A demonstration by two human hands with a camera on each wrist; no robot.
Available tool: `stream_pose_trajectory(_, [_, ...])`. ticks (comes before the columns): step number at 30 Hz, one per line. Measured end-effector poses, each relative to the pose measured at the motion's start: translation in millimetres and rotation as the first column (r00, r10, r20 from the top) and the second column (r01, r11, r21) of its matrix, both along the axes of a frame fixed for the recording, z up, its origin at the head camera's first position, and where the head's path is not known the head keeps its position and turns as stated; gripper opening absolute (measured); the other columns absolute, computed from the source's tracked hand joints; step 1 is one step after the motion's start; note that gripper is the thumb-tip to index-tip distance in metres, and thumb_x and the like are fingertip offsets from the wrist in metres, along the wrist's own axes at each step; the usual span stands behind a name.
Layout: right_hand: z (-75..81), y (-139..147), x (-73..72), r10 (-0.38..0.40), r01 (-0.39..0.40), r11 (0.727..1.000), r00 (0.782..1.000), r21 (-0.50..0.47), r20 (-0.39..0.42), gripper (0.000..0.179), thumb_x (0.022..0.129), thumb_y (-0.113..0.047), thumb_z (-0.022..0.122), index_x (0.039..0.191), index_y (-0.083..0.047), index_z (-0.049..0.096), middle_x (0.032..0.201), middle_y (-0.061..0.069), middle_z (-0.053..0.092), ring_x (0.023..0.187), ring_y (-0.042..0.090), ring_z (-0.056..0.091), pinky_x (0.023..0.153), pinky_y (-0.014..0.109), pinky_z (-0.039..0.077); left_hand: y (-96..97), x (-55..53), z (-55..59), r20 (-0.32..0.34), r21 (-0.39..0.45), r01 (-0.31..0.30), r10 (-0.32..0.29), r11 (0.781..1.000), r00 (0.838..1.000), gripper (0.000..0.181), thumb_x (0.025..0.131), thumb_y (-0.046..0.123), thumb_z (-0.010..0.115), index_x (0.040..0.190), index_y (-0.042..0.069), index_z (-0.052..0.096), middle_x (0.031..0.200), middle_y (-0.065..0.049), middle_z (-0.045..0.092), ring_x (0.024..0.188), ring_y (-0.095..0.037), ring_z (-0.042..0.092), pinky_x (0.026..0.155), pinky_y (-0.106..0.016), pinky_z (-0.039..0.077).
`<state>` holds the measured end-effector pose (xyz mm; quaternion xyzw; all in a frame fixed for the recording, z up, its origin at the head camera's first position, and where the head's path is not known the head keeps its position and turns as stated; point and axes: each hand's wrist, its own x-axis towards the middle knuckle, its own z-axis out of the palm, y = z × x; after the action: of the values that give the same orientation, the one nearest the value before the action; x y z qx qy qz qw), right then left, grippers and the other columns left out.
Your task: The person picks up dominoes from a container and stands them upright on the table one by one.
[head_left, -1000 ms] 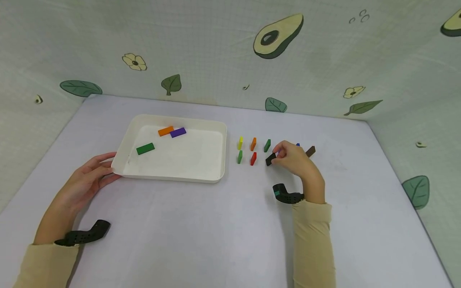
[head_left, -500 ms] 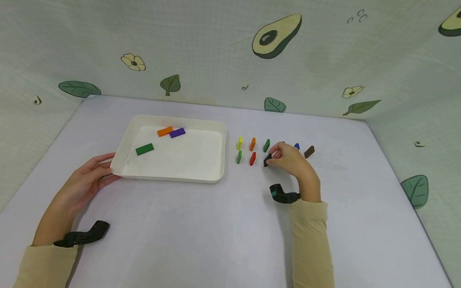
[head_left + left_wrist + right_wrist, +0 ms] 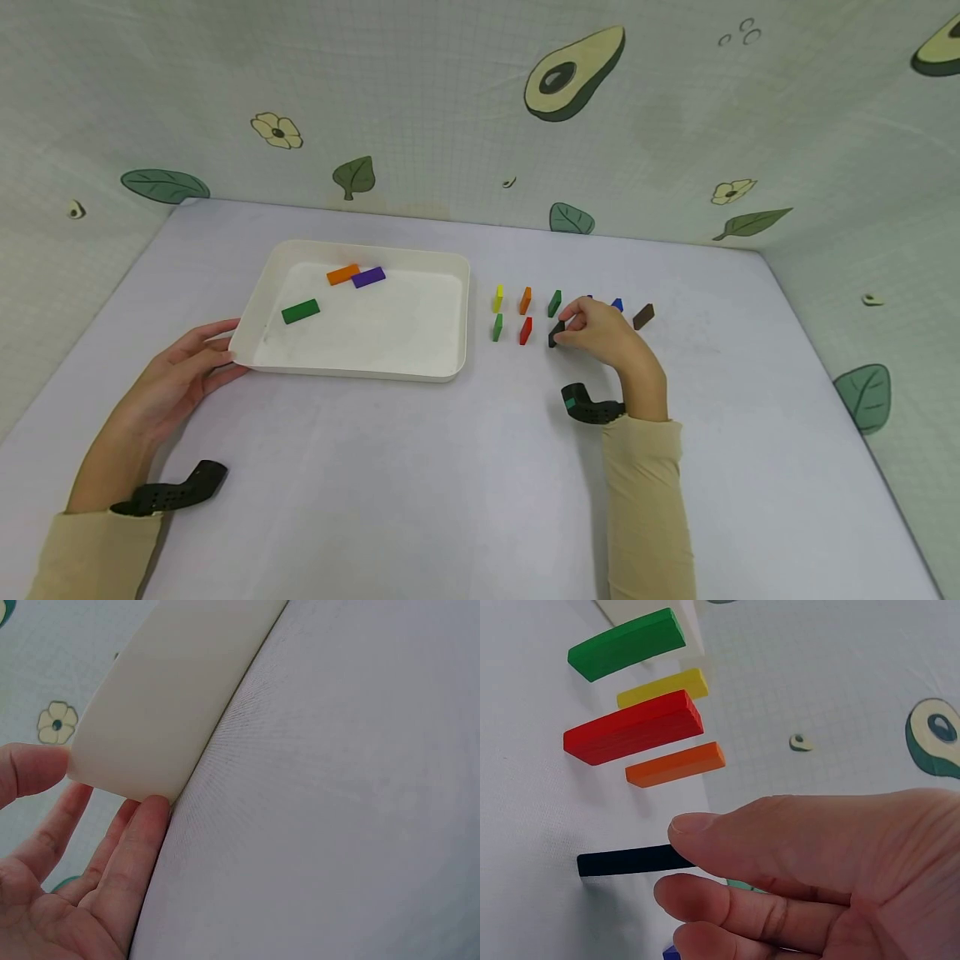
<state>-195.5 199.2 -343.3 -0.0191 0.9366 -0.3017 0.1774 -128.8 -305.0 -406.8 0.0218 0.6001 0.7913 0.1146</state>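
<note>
My right hand (image 3: 600, 329) pinches a black block (image 3: 630, 861) between thumb and fingers. The block stands on its narrow end or just above the table; I cannot tell which. It lines up to the right of a red block (image 3: 527, 331) and a light green block (image 3: 497, 327). Behind these stand a yellow block (image 3: 498, 298), an orange block (image 3: 526, 301) and a dark green block (image 3: 554, 303). My left hand (image 3: 168, 383) touches the near left corner of a white tray (image 3: 360, 372), thumb at the rim and straight fingers against the outer wall (image 3: 165, 697).
Inside the tray lie a second orange block (image 3: 342, 274), a purple block (image 3: 368, 277) and a second green block (image 3: 301, 312). Right of my right hand stand a blue block (image 3: 617, 306), partly hidden, and a brown block (image 3: 643, 317). A patterned cloth (image 3: 450, 108) rises behind the table.
My right hand has moved slightly left with the black block, which has turned from tilted to nearly upright. The blue and brown blocks show more. My left hand stays at the tray.
</note>
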Motion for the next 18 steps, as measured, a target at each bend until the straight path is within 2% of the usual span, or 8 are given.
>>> stream_pose_trajectory(18, [0.6, 0.0, 1.2, 0.008, -0.008, 1.000, 1.000, -0.003, 0.006, 0.030, 0.085, -0.017, 0.063, 0.110, -0.004, 0.053, 0.087, 0.007, 0.054, 0.083, 0.021, 0.049, 0.068, 0.027, 0.039, 0.0, -0.3, -3.1, -0.026, 0.032, 0.012, -0.012, 0.999, 1.000, 0.038, 0.095, -0.005, 0.042, 0.128, 0.012, 0.047, 0.112, 0.000, 0.064, 0.095, -0.012, 0.067, 0.080, -0.024, 0.056])
